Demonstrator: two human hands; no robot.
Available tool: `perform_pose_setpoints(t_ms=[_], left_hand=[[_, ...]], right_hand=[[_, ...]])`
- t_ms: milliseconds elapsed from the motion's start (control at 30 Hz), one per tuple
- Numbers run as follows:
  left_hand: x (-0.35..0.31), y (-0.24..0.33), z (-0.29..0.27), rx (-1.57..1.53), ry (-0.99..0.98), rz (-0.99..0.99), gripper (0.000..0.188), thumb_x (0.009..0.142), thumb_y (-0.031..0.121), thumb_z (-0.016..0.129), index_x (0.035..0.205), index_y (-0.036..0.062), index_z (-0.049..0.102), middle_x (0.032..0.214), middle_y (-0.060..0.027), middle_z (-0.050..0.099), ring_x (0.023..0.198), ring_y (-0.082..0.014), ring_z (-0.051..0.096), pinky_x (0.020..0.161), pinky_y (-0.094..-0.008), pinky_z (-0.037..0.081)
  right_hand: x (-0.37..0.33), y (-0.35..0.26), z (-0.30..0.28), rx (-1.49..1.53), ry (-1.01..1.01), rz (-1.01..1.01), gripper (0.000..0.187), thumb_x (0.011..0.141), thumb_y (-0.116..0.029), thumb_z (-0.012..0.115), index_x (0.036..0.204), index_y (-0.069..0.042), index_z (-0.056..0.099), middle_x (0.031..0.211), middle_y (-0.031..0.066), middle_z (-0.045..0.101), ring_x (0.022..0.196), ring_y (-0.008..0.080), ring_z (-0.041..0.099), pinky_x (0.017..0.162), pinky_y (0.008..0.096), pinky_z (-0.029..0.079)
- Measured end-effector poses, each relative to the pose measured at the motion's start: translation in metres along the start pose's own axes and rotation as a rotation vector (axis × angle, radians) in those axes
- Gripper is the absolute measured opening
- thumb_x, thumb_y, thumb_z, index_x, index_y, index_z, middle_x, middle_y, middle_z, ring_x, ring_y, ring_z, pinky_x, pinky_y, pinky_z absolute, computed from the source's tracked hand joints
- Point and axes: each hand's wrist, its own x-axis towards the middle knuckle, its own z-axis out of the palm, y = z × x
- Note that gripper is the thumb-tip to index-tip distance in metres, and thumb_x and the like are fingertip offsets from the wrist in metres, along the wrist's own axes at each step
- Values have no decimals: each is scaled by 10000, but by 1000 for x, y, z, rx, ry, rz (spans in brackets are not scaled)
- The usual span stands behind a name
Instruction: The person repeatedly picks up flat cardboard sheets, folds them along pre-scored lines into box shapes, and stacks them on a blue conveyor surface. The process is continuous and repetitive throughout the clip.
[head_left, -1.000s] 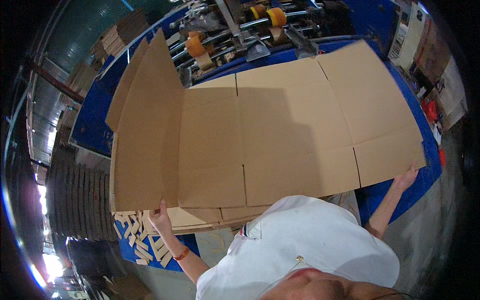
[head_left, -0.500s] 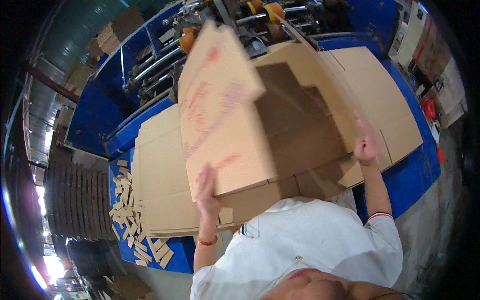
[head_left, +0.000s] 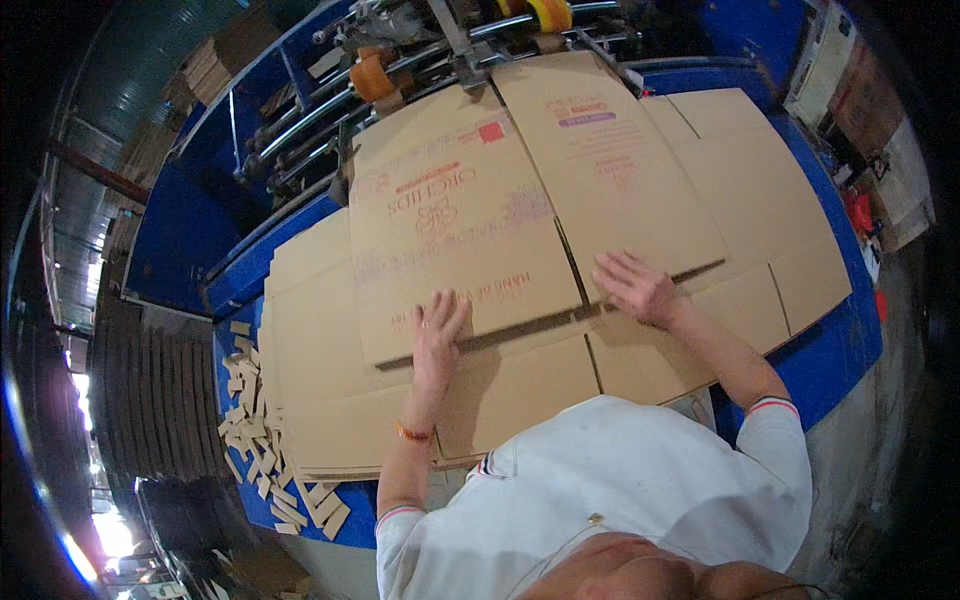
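A folded cardboard box [head_left: 520,190] with red and purple print lies flat, its two panels side by side with a dark gap between them. Its far edge reaches the rollers of a machine. On its left panel, by the near edge, rests my left hand [head_left: 437,335], fingers spread and flat. My right hand [head_left: 635,288] lies on the right panel near the gap, fingers stretched out. Beneath the box is a stack of larger plain cardboard sheets [head_left: 330,390], showing on both sides and toward me.
Beyond the box stands a blue machine [head_left: 175,235] with metal shafts and an orange roller [head_left: 372,77]. Small cardboard offcuts [head_left: 255,440] are heaped on the blue table [head_left: 355,510] at the left. Stacked dark sheets [head_left: 150,400] stand farther left.
The cardboard's raised, blurred panels have come down flat on the stack. My right hand has moved left and inward onto the right panel; my left hand has shifted slightly right and up.
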Motion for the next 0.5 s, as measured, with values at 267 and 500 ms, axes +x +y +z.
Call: perform_pose_setpoints(t_ms=[267,500], left_hand=[[69,-45,21,130,130,48,664,692,-94,554,1299,174,534,1320,-108,519,1263,-288,443,1002,-505,337],[130,-79,35,274,185,-127,578,776,12,539,1320,201,489,1341,-110,482,1262,-303,433,996,-568,327]], right_hand=[[60,65,33,-52,138,-88,392,811,-177,595,1197,-114,593,1277,100,563,1148,288,553,972,409,441],[105,122,68,-207,-21,187,492,818,-188,591,1302,-148,506,1311,75,534,1205,300,496,987,445,412]])
